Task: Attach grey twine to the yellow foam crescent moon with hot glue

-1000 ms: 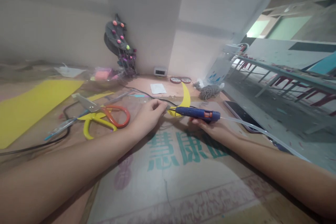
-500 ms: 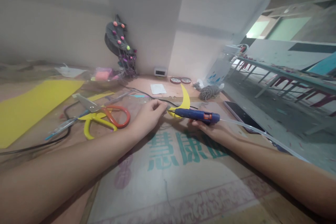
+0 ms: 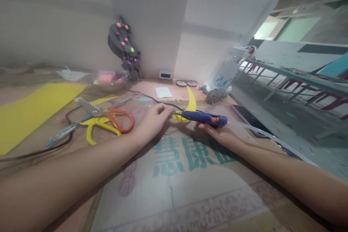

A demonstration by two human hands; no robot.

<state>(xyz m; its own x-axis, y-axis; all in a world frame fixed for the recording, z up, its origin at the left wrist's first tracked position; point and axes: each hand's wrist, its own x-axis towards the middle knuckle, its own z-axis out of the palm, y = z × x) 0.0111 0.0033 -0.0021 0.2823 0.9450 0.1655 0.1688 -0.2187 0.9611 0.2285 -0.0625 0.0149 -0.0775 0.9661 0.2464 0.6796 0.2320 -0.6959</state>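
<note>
My right hand is wrapped round a blue hot glue gun, its nozzle pointing left and a clear glue stick trailing from its back. The fingers of my left hand are pinched together at the lower left tip of a yellow paper crescent. Something small and grey shows at those fingertips, too small to name. The gun's nozzle reaches that same tip, and whether it touches the paper I cannot tell. Part of the crescent is behind the gun.
Scissors with red and yellow handles lie to the left, near a large yellow sheet. A grey decorated crescent leans against the wall. Grey yarn, a phone and a small digital display are around. A black cord crosses behind.
Almost nothing differs. Both hands, the glue gun and the yellow crescent keep nearly the same places, with only a slight shift of the whole view.
</note>
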